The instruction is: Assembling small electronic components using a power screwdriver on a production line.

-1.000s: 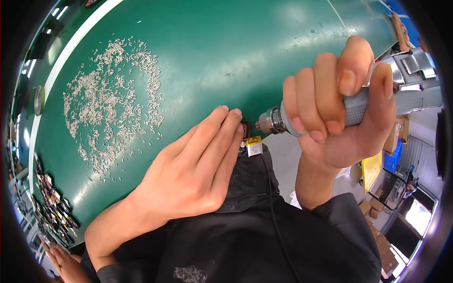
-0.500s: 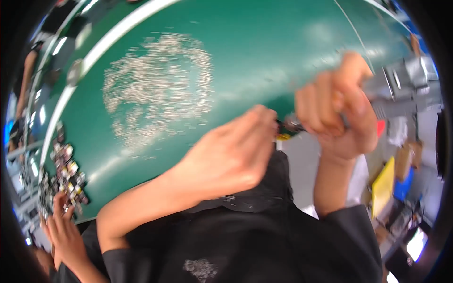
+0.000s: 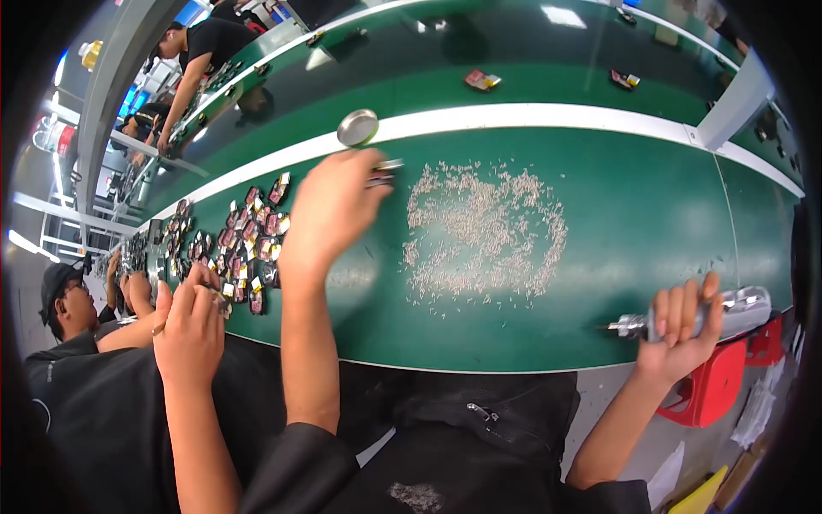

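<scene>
My left hand (image 3: 330, 210) is raised over the left part of the green table (image 3: 634, 206), fingers closed round a shiny metal piece (image 3: 385, 171) whose narrow ends stick out to the right; its kind is unclear. A round metal dish (image 3: 358, 128) lies just beyond that hand. At the right front edge, my right hand (image 3: 681, 330) grips a grey electric screwdriver (image 3: 743, 313) with a see-through end, its bit pointing left. Between my hands, many tiny silver screw-like pieces (image 3: 492, 223) are spread on the table.
Small black modules with pink and yellow parts (image 3: 248, 236) are heaped at the left. Beside me, a co-worker's hand (image 3: 188, 321) works near them. Beyond a white rail (image 3: 531, 116), more modules (image 3: 482, 80) sit on a green belt. A red stool (image 3: 715, 385) stands at lower right.
My view has swung, so the scattered pieces now appear further right. My hands, close together before, are far apart: the left has gone leftward over the table, the right lies out to the right.
</scene>
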A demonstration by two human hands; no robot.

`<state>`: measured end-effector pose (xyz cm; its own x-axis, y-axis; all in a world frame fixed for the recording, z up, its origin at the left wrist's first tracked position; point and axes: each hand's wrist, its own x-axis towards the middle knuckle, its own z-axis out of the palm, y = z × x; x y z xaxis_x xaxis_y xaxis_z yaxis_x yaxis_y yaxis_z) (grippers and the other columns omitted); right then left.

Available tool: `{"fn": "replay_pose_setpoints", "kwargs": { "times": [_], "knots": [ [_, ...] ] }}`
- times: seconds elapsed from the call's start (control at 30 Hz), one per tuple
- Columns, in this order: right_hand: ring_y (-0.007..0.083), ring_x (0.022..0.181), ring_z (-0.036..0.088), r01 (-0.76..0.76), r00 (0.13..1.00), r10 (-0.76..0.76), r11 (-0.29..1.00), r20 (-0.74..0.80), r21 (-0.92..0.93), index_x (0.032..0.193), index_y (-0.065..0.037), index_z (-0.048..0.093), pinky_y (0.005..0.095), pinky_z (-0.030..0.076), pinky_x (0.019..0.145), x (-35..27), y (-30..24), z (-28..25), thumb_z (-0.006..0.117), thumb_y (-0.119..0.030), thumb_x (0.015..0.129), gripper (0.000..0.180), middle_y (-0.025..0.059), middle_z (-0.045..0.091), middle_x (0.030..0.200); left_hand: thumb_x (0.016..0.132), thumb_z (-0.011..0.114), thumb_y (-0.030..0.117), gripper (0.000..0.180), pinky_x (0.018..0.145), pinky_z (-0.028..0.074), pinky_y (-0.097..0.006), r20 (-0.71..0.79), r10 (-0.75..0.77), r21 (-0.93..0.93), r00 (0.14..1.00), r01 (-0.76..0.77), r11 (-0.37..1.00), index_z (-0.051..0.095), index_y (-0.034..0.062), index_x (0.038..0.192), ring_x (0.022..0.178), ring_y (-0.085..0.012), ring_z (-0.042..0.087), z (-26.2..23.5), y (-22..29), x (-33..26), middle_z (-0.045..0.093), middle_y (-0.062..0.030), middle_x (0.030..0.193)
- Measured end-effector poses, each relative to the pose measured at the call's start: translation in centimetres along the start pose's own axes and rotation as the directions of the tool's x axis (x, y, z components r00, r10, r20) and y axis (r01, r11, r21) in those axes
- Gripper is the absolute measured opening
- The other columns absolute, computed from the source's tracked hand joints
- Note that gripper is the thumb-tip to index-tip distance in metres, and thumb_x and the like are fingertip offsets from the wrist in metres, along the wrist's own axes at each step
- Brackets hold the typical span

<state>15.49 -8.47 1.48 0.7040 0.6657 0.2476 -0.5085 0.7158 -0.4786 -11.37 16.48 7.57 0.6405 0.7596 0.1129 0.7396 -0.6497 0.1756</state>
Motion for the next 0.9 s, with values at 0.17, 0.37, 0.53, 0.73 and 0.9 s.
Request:
{"fn": "replay_pose_setpoints", "kwargs": {
  "times": [0.17,0.37,0.53,0.73,0.9],
  "knots": [
    [0.0078,0.039,0.029,-0.064,0.998,0.064,0.997,-0.012,-0.037,0.091,-0.006,0.044,0.0247,0.031,0.042,-1.1,0.6,-0.8,0.042,-0.018,0.097,0.013,-0.0015,0.033,0.051,0.077,0.069,0.009,0.034,0.087,0.047,-0.04,-0.399,-0.037,0.513,0.916,0.257,0.819,0.061,-0.0012,0.109,0.101,-0.0335,0.059,2.7,-5.3,-1.6,0.063,-0.0159,0.107],
    [0.0078,0.039,0.03,-0.114,0.99,0.112,0.993,-0.08,-0.012,0.09,-0.006,0.042,0.025,0.033,0.043,-1.6,0.9,-1.9,0.041,-0.017,0.098,0.013,-0.0012,0.034,0.052,0.077,0.066,0.003,0.022,0.082,0.049,-0.038,-0.129,0.149,-0.058,0.98,-0.157,0.986,0.066,0.0017,0.099,0.094,-0.03,0.06,3.3,-0.5,0.2,0.062,-0.0112,0.101],
    [0.008,0.04,0.031,-0.114,0.992,0.115,0.993,-0.057,0.013,0.09,-0.006,0.042,0.0249,0.034,0.044,-1.5,0.8,-2.0,0.04,-0.017,0.098,0.013,-0.0011,0.034,0.053,0.077,0.065,0.003,0.014,0.075,0.05,-0.037,-0.141,0.215,-0.022,0.966,-0.22,0.975,0.067,0.0007,0.091,0.085,-0.0259,0.06,4.7,-0.2,0.8,0.06,-0.0073,0.089],
    [0.0081,0.04,0.032,-0.116,0.992,0.117,0.993,-0.057,0.024,0.091,-0.006,0.042,0.0247,0.035,0.045,-1.5,0.8,-1.8,0.04,-0.017,0.098,0.012,-0.0011,0.034,0.053,0.078,0.062,0.003,0.004,0.071,0.05,-0.038,-0.181,0.299,0.054,0.937,-0.294,0.954,0.061,0.0002,0.081,0.08,-0.0257,0.058,4.8,-0.1,0.9,0.057,-0.0072,0.084],
    [0.0077,0.039,0.03,-0.119,0.988,0.123,0.992,-0.09,0.047,0.09,-0.006,0.043,0.0251,0.034,0.043,-2.0,0.5,-1.8,0.042,-0.016,0.096,0.012,-0.0019,0.033,0.052,0.082,0.055,-0.001,0.007,0.068,0.046,-0.039,-0.281,0.206,-0.068,0.937,-0.234,0.97,0.05,-0.0008,0.086,0.075,-0.0306,0.055,5.2,0.5,0.7,0.053,-0.0133,0.081]
  ]
}}
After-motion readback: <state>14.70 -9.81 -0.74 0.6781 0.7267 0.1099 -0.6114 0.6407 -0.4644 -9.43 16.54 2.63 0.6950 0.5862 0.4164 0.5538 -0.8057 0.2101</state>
